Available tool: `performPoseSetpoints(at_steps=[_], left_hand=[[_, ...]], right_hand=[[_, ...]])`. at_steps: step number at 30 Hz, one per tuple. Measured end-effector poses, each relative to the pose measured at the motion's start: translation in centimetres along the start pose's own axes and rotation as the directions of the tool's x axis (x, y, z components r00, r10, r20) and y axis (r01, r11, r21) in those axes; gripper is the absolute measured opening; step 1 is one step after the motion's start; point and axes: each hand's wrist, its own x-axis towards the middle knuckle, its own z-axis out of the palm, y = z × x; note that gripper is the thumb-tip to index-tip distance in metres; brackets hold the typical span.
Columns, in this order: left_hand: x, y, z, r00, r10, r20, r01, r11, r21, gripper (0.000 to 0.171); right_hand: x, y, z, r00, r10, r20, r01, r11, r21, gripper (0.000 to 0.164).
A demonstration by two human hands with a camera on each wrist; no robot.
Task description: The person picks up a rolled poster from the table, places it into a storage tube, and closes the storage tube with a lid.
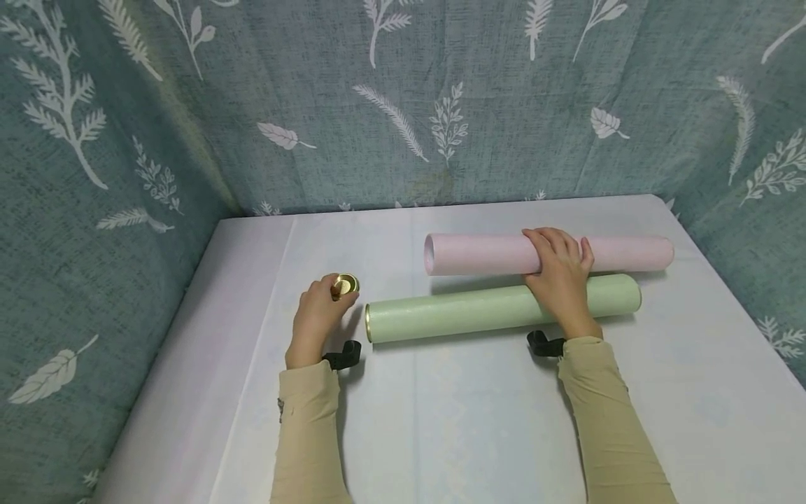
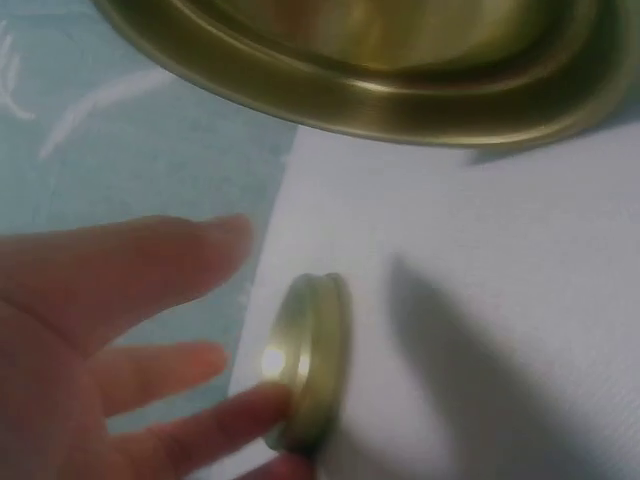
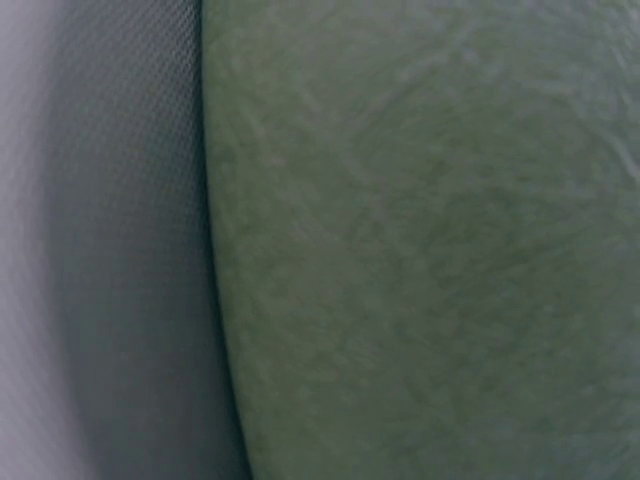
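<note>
In the head view my left hand holds a small round gold cap at its fingertips, just left of the green tube. The left wrist view shows fingers against the gold cap, with the thumb apart from it. A pale green tube lies across the table, its near-left end closed by a gold rim. Behind it lies a pink tube, its left end open and hollow. My right hand reaches over the green tube and grips the pink one. Green tube surface fills most of the right wrist view.
Both tubes lie on a white-covered table. Grey-green curtain cloth with white leaf prints stands behind the table and along both sides. Black wrist mounts sit at both cuffs, the right one close to the green tube.
</note>
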Motion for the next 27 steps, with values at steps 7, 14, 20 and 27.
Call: performPoseSetpoints(at_steps=[7, 14, 20, 27], left_hand=[[-0.32, 0.06, -0.3, 0.995, -0.073, 0.071, 0.07, 0.996, 0.056, 0.076], [-0.52, 0.01, -0.09, 0.995, -0.072, 0.066, 0.063, 0.988, 0.139, 0.069], [-0.43, -0.21, 0.54, 0.994, -0.067, 0.085, 0.059, 0.994, 0.096, 0.073], [-0.67, -0.01, 0.5, 0.996, -0.07, 0.049, 0.066, 0.995, 0.072, 0.064]], right_hand=[[0.06, -0.06, 0.0, 1.0, 0.002, 0.0, -0.002, 1.0, 0.0, 0.067], [0.09, -0.14, -0.03, 1.0, 0.002, 0.003, -0.002, 1.0, -0.002, 0.067], [0.15, -0.04, -0.02, 1.0, 0.003, 0.013, -0.003, 1.0, -0.01, 0.068], [0.09, -0.01, -0.09, 1.0, 0.009, 0.019, -0.008, 1.0, -0.007, 0.068]])
